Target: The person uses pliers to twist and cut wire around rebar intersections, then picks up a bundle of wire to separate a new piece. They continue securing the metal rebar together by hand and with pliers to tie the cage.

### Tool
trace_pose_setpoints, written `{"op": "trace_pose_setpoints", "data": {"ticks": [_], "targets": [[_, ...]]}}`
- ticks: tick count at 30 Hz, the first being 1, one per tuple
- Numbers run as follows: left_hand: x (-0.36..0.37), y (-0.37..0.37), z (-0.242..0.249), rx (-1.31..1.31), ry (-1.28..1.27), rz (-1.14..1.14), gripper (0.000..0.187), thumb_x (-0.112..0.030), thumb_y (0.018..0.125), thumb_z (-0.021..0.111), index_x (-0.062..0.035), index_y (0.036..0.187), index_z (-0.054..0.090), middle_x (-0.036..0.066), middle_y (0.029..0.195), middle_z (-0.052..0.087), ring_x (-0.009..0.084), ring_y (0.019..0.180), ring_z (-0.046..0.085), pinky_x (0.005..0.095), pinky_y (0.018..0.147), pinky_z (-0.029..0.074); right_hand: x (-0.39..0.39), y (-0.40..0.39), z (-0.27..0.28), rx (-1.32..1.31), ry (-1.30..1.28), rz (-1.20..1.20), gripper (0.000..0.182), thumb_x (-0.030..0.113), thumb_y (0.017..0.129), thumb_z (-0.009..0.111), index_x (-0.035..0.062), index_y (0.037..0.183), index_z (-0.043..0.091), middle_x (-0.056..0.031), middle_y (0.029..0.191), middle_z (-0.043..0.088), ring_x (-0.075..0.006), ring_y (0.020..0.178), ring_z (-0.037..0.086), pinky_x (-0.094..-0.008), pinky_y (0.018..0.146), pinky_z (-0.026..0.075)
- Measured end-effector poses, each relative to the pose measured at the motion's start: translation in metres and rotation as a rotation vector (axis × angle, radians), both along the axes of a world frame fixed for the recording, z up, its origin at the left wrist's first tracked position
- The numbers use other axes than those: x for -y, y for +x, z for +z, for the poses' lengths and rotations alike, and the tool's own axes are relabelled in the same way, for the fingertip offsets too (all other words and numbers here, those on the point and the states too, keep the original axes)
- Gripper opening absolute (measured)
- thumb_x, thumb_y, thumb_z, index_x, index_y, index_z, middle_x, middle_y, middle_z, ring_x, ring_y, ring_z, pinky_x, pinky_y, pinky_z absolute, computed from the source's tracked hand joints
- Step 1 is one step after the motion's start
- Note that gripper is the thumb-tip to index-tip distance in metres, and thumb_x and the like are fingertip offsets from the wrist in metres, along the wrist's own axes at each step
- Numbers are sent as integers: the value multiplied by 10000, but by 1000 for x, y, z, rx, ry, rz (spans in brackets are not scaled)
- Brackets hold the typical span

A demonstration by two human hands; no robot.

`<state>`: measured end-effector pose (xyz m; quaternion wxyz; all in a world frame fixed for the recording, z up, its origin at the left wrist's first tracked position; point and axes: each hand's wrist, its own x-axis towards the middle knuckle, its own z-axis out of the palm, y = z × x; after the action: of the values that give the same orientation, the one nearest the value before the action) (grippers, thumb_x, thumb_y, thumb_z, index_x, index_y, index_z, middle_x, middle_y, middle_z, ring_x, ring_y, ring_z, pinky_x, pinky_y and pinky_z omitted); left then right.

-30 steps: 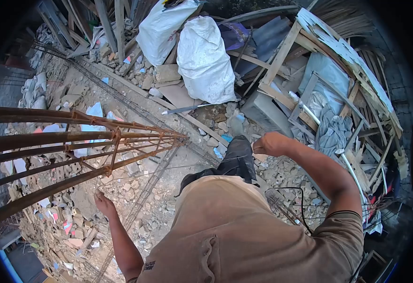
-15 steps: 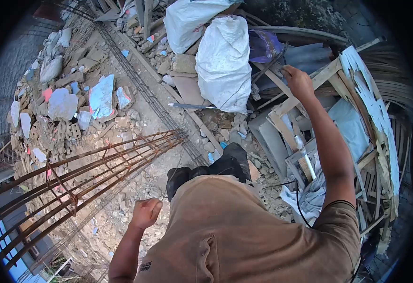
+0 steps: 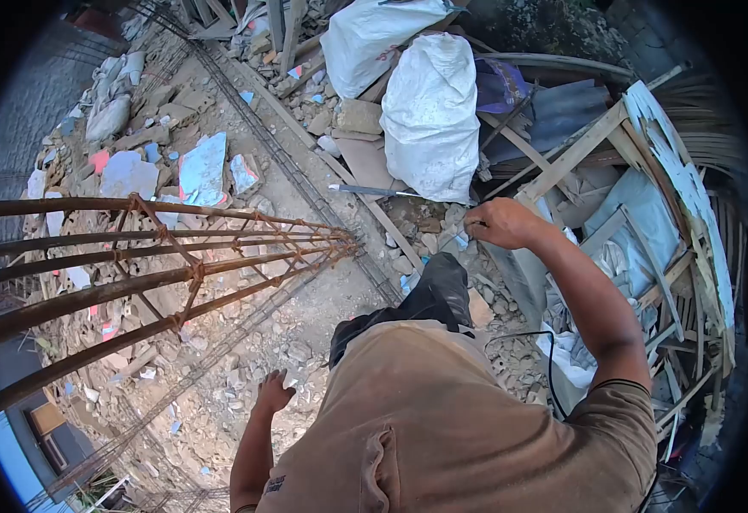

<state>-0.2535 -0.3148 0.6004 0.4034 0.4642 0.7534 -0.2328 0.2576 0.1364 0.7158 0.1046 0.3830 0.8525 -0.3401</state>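
Note:
My left hand (image 3: pixel 275 393) hangs low at my left side over the rubble, its fingers a little apart and nothing in them. Out in front on the right, my right hand (image 3: pixel 502 224) is closed with the fingers curled in; what it holds, if anything, is hidden. It is just below a full white sack (image 3: pixel 430 120) and near a thin grey bar (image 3: pixel 374 191). A cage of rusty rebar (image 3: pixel 194 272) rises at the left, clear of my left hand.
Broken wall pieces (image 3: pixel 203 169) and rubble (image 3: pixel 280 350) cover the ground. Another white sack (image 3: pixel 374 43) is at the top. Wooden framing (image 3: pixel 571 161) and a peeling blue-white board (image 3: pixel 669 128) are at the right. A black cable (image 3: pixel 551 368) runs beside me.
My right hand has come down and left from the wooden framing to below the sack. My left hand has loosened its fingers. The view has shifted, and the rebar looms larger.

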Motion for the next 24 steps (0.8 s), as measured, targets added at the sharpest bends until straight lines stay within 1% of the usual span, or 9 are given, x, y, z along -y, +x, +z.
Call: {"op": "trace_pose_setpoints", "data": {"ticks": [3, 5, 8, 13, 16, 18, 20, 21, 24], "targets": [[-111, 74, 30, 341, 406, -138, 649, -212, 820, 663, -58, 1426, 487, 186, 1437, 501, 368, 1349, 443, 449, 1134, 346, 2, 18, 39, 55, 218, -119, 212, 220, 893, 560, 49, 914, 683, -206, 785, 669, -426, 804, 643, -521, 733, 492], [-181, 126, 44, 552, 364, -188, 598, -214, 827, 675, -63, 1386, 529, 187, 1357, 560, 381, 1276, 510, 444, 1094, 393, -6, 37, 84, 125, 278, -234, 223, 227, 890, 592, 36, 954, 687, -211, 860, 675, -413, 845, 640, -482, 773, 499], [-262, 213, 61, 695, 655, -317, 489, -186, 831, 690, -63, 1294, 588, 182, 1263, 604, 384, 1182, 565, 450, 1028, 439, -12, 61, 135, 36, 295, -415, 230, 221, 910, 601, 21, 983, 691, -197, 865, 680, -372, 848, 658, -448, 793, 503], [-417, 332, 113, 857, 1407, -299, 384, -201, 874, 676, -59, 1225, 607, 178, 1216, 604, 373, 1073, 591, 435, 951, 466, -25, 91, 109, -272, 13, -497, 261, 226, 954, 636, -9, 1056, 689, -143, 982, 703, -259, 885, 655, -383, 837, 499], [-517, 379, 130, 887, 1323, -541, 375, -351, 919, 652, -55, 1150, 656, 154, 1114, 663, 340, 1065, 611, 422, 917, 479, -41, 110, 54, -399, -129, -530, 273, 234, 966, 651, -3, 1097, 686, -135, 1001, 696, -239, 902, 650, -361, 846, 502], [-571, 391, 123, 843, 1199, -632, 398, -408, 935, 634, -63, 1129, 673, 143, 1067, 686, 332, 1039, 626, 420, 897, 488, -61, 124, 18, -739, -146, -680, 282, 242, 982, 641, -10, 1101, 687, -102, 982, 693, -181, 904, 621, -329, 851, 489], [-616, 397, 131, 710, 657, -774, 420, -467, 956, 588, -86, 1090, 702, 125, 997, 706, 333, 968, 649, 433, 848, 507, -90, 132, -16, -763, -144, -739, 299, 251, 993, 628, -21, 1106, 681, -87, 994, 691, -166, 920, 614, -316, 858, 482], [-629, 395, 122, 675, 811, -864, 353, -422, 971, 578, -93, 975, 705, 116, 928, 690, 343, 889, 658, 448, 803, 519, -101, 133, -33, -764, -117, -795, 317, 260, 1003, 614, -32, 1112, 675, -73, 1007, 688, -151, 935, 606, -304, 866, 475], [-672, 379, 117, 460, 754, -1107, 333, -387, 952, 598, -75, 869, 677, 109, 868, 670, 332, 867, 663, 459, 789, 517, -123, 103, -92, -932, -244, -718, 344, 276, 1022, 575, -24, 1169, 655, -62, 1016, 677, -132, 944, 576, -275, 878, 449]]}}
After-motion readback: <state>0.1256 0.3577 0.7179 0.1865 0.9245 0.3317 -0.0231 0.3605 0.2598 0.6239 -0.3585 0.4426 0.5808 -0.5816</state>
